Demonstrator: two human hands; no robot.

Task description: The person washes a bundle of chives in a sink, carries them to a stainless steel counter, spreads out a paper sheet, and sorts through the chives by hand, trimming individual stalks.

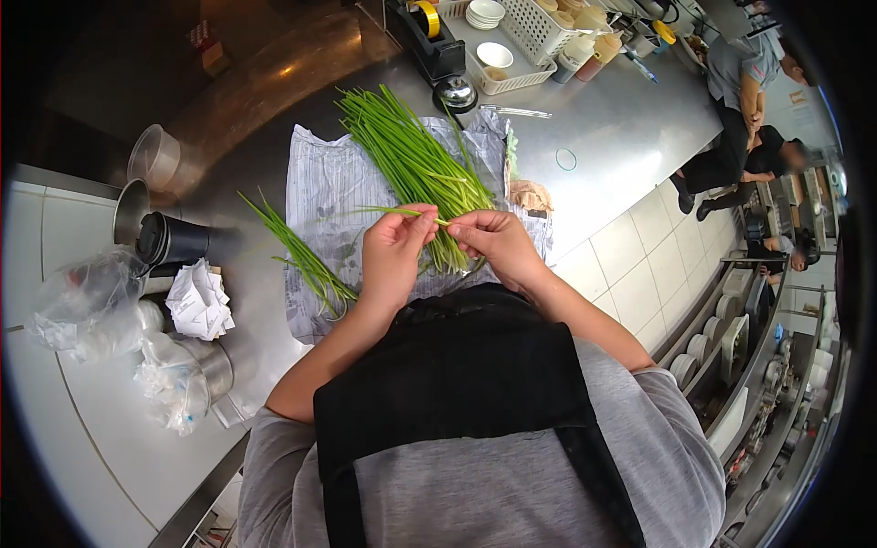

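Between my two hands a single green chive stalk is pinched, held level above the newspaper. My left hand (398, 248) grips it with thumb and fingertips, and the stalk's thin green end sticks out to the left. At its pale end, my right hand (498, 239) pinches with thumb and forefinger. A large bunch of chives (413, 157) lies just beyond my hands on the newspaper (315, 173). To the left, a smaller pile of chives (306, 260) rests across the sheet's edge. The lower ends of the big bunch are partly hidden by my hands.
On the steel counter (621, 137) stand a tape dispenser (437, 46), a call bell (454, 93) and a white basket (512, 82) with small bowls. Squeeze bottles (574, 57) are at the back. Crumpled papers (199, 301) and plastic bags (87, 301) sit left. Other people (731, 110) are at right.
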